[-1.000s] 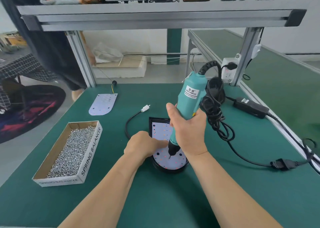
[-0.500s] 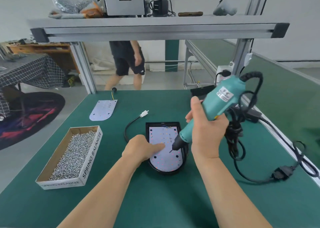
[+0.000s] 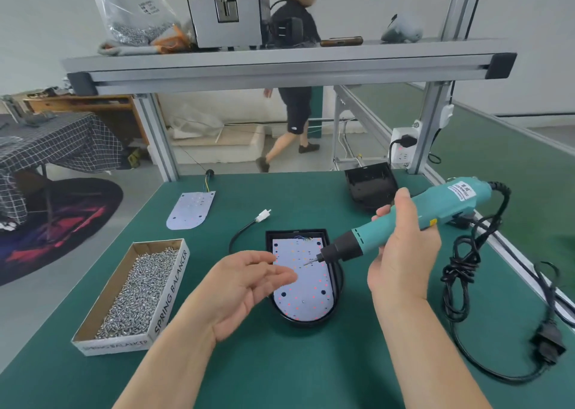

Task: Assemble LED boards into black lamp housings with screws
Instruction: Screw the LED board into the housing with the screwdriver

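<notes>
Front of the bench (image 3: 280,374) first: the left hand (image 3: 245,287) hovers palm-up, fingers loosely spread, nothing in them that I can make out, probably poised to feed a screw. The box of screws (image 3: 169,293) sits front-left, in easy reach of that hand. Mid-bench, the LED board (image 3: 303,287) lies seated in the black housing (image 3: 297,233), ready for fastening. The right hand (image 3: 404,253) wraps the electric screwdriver (image 3: 404,218), tilted, bit just above the board's far half, aimed toward the left fingertips. Further back there's a spare LED board (image 3: 191,209) on the left, and an empty housing (image 3: 370,187) at the far edge, likely queued for the next build
</notes>
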Available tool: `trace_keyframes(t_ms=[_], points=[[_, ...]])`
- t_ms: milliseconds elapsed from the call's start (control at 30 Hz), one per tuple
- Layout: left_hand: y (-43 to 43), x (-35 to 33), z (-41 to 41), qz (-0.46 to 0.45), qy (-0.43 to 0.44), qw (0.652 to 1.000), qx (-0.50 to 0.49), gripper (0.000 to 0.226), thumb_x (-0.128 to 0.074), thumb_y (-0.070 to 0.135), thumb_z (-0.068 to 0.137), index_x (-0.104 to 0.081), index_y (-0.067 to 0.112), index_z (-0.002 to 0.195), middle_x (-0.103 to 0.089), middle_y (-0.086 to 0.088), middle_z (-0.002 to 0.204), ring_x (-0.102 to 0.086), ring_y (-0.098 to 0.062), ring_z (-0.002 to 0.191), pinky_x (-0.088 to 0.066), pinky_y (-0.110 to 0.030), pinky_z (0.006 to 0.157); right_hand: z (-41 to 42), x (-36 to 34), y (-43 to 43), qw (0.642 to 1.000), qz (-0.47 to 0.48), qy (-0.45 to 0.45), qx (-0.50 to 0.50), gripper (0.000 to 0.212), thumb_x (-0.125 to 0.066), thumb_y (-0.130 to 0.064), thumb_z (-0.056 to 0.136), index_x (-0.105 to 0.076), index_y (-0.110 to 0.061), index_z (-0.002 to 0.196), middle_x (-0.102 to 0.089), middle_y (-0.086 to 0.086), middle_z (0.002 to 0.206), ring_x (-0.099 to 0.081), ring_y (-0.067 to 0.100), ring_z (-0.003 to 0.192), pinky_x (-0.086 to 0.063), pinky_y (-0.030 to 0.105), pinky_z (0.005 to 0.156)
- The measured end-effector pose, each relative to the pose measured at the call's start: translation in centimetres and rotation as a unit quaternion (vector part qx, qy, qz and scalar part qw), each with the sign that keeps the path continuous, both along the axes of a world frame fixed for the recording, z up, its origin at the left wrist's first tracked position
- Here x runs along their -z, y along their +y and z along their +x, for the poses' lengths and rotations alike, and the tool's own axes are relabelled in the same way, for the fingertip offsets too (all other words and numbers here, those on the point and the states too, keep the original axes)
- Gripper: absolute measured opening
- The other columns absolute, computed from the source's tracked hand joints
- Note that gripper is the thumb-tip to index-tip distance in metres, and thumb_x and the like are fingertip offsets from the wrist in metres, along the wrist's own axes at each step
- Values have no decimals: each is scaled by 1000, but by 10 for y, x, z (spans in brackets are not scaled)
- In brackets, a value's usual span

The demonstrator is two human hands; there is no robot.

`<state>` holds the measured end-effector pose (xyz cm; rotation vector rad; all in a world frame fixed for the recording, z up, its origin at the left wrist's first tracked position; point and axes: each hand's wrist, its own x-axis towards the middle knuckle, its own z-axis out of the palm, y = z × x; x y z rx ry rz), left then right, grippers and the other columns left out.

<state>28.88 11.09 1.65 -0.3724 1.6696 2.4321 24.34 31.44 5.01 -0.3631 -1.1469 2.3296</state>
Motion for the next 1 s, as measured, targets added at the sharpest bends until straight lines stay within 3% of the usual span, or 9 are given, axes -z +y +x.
trace_keyframes(t_ms=[133,200,267,367,467,667,900,1000], points=[[15,2,0,-114,6,993,8,17,-65,15,95,-60,3,85,-70,-12,68,-67,-16,54,-48,-17,45,3,-8,-4,999,13,32,32,21,-68,-28,89,-50,-16,87,-61,-5,62,-55,14,60,-48,22,57],[21,5,-1,-134,5,991,-3,19,-71,18,90,-62,6,79,-66,-9,62,-59,-12,46,-42,-16,41,5,-11,-5,998,24,41,37,23,-69,-30,85,-51,-16,88,-61,-5,62,-55,14,60,-48,22,56],[26,8,-2,-88,-6,996,-30,19,-71,19,89,-66,3,79,-67,-10,64,-62,-12,48,-46,-16,43,5,-13,-7,997,32,48,42,22,-68,-32,82,-52,-17,87,-61,-5,61,-56,14,59,-48,21,56],[28,9,-1,33,-25,999,-31,21,-61,12,97,-68,-8,91,-74,-21,81,-75,-22,69,-57,-19,55,6,-13,-8,996,46,54,47,21,-69,-31,82,-52,-19,84,-61,-5,61,-56,13,59,-48,22,57],[24,8,2,98,-30,995,12,28,-66,-4,81,-63,-16,106,-71,-32,102,-75,-34,94,-60,-23,66,6,-10,-8,996,54,57,50,21,-69,-30,82,-52,-18,84,-61,-4,62,-57,13,59,-49,23,60],[26,10,3,63,-31,997,14,10,-57,-8,92,-66,-10,98,-72,-32,100,-75,-33,89,-60,-23,65,7,-10,-9,995,51,62,55,20,-69,-29,82,-53,-18,84,-60,-4,62,-56,15,58,-49,23,59],[32,10,6,18,-12,1000,-13,15,-78,4,63,-80,0,78,-74,-27,93,-76,-27,81,-58,-19,61,9,-12,-8,994,51,80,61,17,-69,-25,82,-55,-17,86,-60,-4,60,-56,15,58,-49,24,58],[32,8,8,41,-14,999,6,11,-69,-6,81,-79,-3,84,-73,-28,98,-76,-29,87,-58,-19,65,9,-12,-7,994,49,82,62,17,-69,-25,82,-55,-17,87,-61,-5,60,-56,14,57,-49,24,58]])
